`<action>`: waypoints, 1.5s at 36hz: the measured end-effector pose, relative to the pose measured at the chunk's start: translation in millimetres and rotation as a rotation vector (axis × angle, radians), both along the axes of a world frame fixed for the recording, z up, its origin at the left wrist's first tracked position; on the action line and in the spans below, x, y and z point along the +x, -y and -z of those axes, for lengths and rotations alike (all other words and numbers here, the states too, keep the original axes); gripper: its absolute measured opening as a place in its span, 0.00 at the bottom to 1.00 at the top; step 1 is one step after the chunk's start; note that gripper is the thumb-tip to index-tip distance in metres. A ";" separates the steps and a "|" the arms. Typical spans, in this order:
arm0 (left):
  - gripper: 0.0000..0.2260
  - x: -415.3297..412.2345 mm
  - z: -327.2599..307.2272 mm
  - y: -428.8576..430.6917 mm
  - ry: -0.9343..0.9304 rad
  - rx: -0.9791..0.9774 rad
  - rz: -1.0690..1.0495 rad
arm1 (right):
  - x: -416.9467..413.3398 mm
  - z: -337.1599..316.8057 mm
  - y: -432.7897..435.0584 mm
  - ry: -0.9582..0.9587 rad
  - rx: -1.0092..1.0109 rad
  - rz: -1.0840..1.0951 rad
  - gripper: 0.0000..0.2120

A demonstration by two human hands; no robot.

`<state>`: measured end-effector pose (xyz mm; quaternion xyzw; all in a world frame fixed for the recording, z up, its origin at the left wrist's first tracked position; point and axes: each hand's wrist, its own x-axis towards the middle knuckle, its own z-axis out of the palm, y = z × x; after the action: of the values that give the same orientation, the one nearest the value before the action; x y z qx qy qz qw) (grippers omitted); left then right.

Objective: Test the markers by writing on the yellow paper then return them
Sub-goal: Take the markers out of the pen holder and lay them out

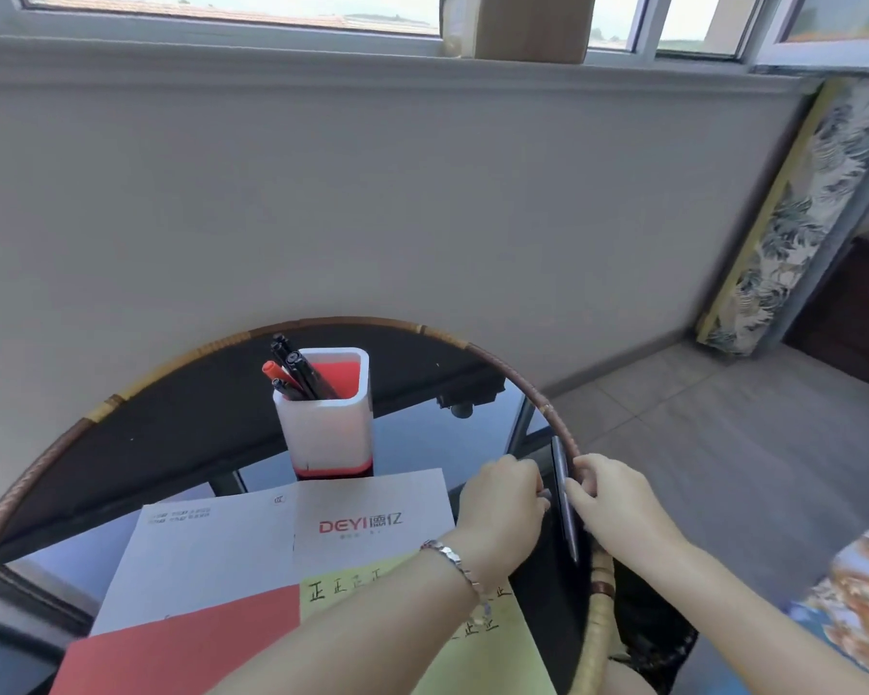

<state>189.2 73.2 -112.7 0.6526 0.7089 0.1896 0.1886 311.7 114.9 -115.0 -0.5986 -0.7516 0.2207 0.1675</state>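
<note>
Now | both hands [502, 496] [610, 499] pinch one slim dark marker [565, 499] | yellow paper [477, 644] inked

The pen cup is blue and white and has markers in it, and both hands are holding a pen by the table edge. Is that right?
Almost. The pen cup is red and white, not blue and white, as the head view shows. The rest holds: markers stand in it, and the left hand and right hand are both on a dark pen by the table edge.
</note>
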 end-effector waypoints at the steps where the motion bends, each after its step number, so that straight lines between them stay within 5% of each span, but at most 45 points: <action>1: 0.09 -0.1 1.9 -1.3 0.010 0.003 0.005 | 2.6 -2.9 0.1 -0.011 0.014 -0.001 0.15; 10: 0.12 -46.4 -24.3 34.9 0.106 0.122 0.038 | -21.8 -44.5 15.0 -0.032 0.056 -0.222 0.11; 18: 0.07 -139.4 -64.8 102.8 0.137 0.219 -0.247 | -124.5 -87.3 34.9 -0.129 0.304 -0.534 0.12; 25: 0.08 -181.3 -75.0 130.1 0.111 0.274 -0.376 | -198.2 -97.8 33.6 -0.138 0.284 -0.489 0.18; 33: 0.09 -184.4 -76.0 139.1 0.162 0.326 -0.400 | -211.2 -92.5 32.7 -0.068 0.309 -0.396 0.11; 40: 0.22 -171.3 -88.7 131.7 0.244 0.518 -0.361 | -189.0 -136.4 64.6 -0.494 0.510 -0.497 0.05; 43: 0.21 -159.4 -99.8 126.9 0.297 0.632 -0.290 | -174.0 -149.4 88.2 -0.640 0.462 -0.590 0.03; 47: 0.04 -142.0 -108.0 122.5 0.345 0.722 -0.228 | -156.4 -141.7 103.3 -0.653 0.358 -0.683 0.06; 51: 0.09 -131.6 -104.0 123.4 0.469 0.773 -0.286 | -137.3 -121.5 99.1 -0.759 0.012 -0.544 0.06; 54: 0.08 -125.4 -103.0 124.8 0.785 0.730 -0.347 | -129.7 -101.9 89.9 -0.778 -0.352 -0.311 0.09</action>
<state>63.8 -51.6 -9.7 0.4301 0.5709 0.6793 0.1662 181.9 25.0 -13.1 -0.3705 -0.6646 0.5762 0.2982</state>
